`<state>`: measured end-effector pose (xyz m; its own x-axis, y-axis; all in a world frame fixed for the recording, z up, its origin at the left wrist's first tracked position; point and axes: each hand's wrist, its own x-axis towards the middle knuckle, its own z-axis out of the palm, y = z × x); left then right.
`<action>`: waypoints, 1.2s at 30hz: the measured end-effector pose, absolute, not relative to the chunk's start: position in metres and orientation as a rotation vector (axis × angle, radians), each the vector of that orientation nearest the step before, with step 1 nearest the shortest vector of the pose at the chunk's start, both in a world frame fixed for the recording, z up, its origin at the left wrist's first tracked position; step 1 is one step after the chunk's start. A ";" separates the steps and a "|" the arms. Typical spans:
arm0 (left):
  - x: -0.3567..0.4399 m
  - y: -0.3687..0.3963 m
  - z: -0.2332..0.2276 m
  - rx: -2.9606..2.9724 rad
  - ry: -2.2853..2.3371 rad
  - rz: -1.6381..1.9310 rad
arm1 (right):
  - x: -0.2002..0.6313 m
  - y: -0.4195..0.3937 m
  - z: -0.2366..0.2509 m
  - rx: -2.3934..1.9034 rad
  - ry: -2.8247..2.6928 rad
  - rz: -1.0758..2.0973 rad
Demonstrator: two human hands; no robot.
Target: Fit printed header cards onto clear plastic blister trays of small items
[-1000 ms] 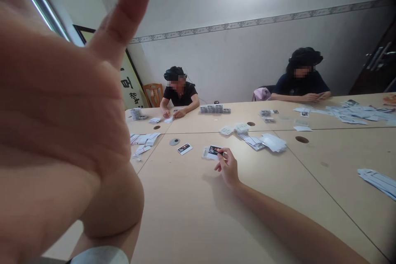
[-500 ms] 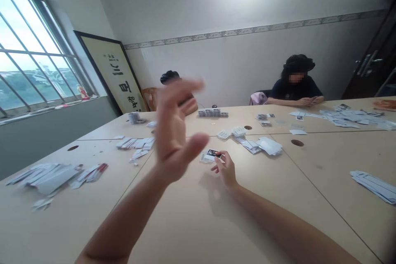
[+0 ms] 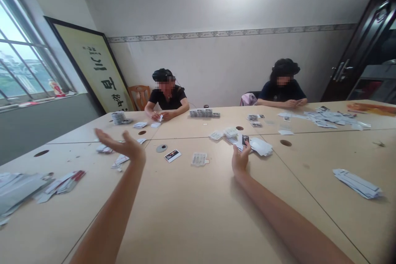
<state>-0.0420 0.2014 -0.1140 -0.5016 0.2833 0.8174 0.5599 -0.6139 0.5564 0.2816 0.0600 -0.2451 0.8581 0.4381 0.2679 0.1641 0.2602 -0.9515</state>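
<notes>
Right hand [image 3: 243,154] pinches a dark-printed white card [image 3: 244,140], left hand [image 3: 122,143] hangs empty, thumb splayed, and the clear rectangular plastic tray [image 3: 198,159] lies between, nearer the right.

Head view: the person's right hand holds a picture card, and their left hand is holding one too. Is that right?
Not quite: the left hand is open, with no card visible in it. The head view shows another photo card lying on the table, apart from that hand. The right hand does hold a picture card.
</notes>
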 end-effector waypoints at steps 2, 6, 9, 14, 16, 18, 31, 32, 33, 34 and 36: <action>-0.021 0.193 -0.135 -1.585 -1.268 -2.230 | 0.276 0.060 -0.248 -1.302 -0.599 0.208; 0.048 0.152 -0.192 -2.144 -1.164 -2.036 | 0.247 0.049 -0.247 -1.274 -0.771 0.220; 0.083 0.115 -0.219 -2.536 -1.040 -1.807 | 0.231 0.040 -0.244 -1.283 -0.857 0.235; 0.090 0.088 -0.231 -2.819 -0.931 -1.536 | 0.226 0.034 -0.240 -1.274 -0.963 0.257; 0.086 0.088 -0.232 -2.857 -0.917 -1.453 | 0.225 0.034 -0.239 -1.258 -0.989 0.276; 0.084 0.091 -0.232 -2.881 -0.907 -1.381 | 0.223 0.035 -0.239 -1.230 -1.015 0.297; 0.078 0.099 -0.230 -2.855 -0.947 -1.258 | 0.214 0.033 -0.241 -1.120 -1.132 0.432; 0.078 0.100 -0.230 -2.861 -0.942 -1.253 | 0.214 0.032 -0.241 -1.113 -1.141 0.447; 0.078 0.100 -0.230 -2.869 -0.936 -1.248 | 0.214 0.032 -0.240 -1.105 -1.150 0.461; 0.078 0.100 -0.230 -2.877 -0.931 -1.244 | 0.213 0.032 -0.240 -1.098 -1.159 0.476; 0.078 0.099 -0.230 -2.892 -0.922 -1.236 | 0.213 0.032 -0.239 -1.082 -1.176 0.504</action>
<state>0.0784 0.0994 -0.2300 0.5591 0.5454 0.6244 0.4431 -0.8332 0.3309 0.2129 0.0318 -0.2387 0.3560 0.7997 0.4835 0.2016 0.4395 -0.8753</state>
